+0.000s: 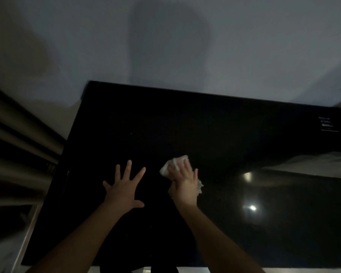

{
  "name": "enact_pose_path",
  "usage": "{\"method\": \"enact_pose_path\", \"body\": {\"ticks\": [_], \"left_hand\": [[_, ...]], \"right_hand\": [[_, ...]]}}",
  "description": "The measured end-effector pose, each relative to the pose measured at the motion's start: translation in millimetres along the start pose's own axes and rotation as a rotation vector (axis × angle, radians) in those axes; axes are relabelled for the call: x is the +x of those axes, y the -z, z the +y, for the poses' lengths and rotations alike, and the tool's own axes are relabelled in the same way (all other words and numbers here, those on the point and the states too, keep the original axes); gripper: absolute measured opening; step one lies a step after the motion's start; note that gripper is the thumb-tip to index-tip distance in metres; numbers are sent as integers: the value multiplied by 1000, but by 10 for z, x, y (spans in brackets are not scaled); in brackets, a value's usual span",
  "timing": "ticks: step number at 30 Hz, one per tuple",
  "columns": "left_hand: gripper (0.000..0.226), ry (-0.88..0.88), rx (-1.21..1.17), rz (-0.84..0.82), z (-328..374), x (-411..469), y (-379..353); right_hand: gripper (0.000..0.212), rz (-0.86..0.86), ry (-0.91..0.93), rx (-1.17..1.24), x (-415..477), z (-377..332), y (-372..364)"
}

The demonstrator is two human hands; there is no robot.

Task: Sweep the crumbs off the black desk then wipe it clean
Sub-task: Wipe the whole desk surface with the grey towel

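The glossy black desk [185, 119] fills the middle of the head view in dim light. My left hand [124, 186] lies flat on it with fingers spread wide, holding nothing. Just to its right, my right hand [185, 184] presses a crumpled white tissue [174, 164] onto the desk; the tissue sticks out past the fingertips and at the right side of the palm. Its fingers look fairly straight over the wad. A few faint pale specks [131, 133] show on the desk; crumbs are too small to make out clearly.
A pale wall [165, 46] rises behind the desk's far edge. Curtain folds [18, 134] hang at the left. A small white label [327, 124] sits at the desk's far right. Two lamp reflections [251, 207] glare on the right half.
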State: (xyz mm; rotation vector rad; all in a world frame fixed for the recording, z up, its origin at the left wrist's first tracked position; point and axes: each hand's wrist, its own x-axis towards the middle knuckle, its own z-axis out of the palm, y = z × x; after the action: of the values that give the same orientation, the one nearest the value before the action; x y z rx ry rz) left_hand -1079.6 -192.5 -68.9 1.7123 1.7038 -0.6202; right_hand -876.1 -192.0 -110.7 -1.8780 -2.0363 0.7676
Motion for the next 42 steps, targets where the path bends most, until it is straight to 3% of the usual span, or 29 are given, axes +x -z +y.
{"method": "enact_pose_path", "body": {"ticks": [3,5,9,13,17,21,25,28,31,34,37,42], "left_hand": [[114,-7,2,10,-24,0,-42],[114,-38,7,18,-70,-39,-65],[112,-81,14,-2,-119,-156,-65],[114,-76,27,-34,-142,-249,-105],[117,-32,67,-42,-133,-295,-200],[119,-64,93,-10,-177,-324,-275],[118,-98,110,-20,-209,-354,-247],[115,-111,116,-17,-226,-378,-229],[113,-110,105,22,-250,-384,-284],[112,-96,136,74,-264,-397,-371],[111,-126,149,70,-334,-441,-407],[109,-175,131,47,-428,-536,-424]], "right_hand": [[50,-156,243,39,-364,140,-11],[51,-169,285,50,-510,409,94],[61,75,-31,5,-460,732,305],[58,208,-304,12,-251,272,89],[61,37,-78,30,-560,-148,-229],[50,-79,194,0,-901,156,-138],[57,184,-120,6,-887,618,105],[59,248,-280,-32,-765,417,18],[62,102,-131,-30,-849,9,-222],[51,-56,121,11,-1163,-275,-388],[43,-63,241,25,-1353,-32,-282],[49,235,-138,14,-1219,449,-72]]}}
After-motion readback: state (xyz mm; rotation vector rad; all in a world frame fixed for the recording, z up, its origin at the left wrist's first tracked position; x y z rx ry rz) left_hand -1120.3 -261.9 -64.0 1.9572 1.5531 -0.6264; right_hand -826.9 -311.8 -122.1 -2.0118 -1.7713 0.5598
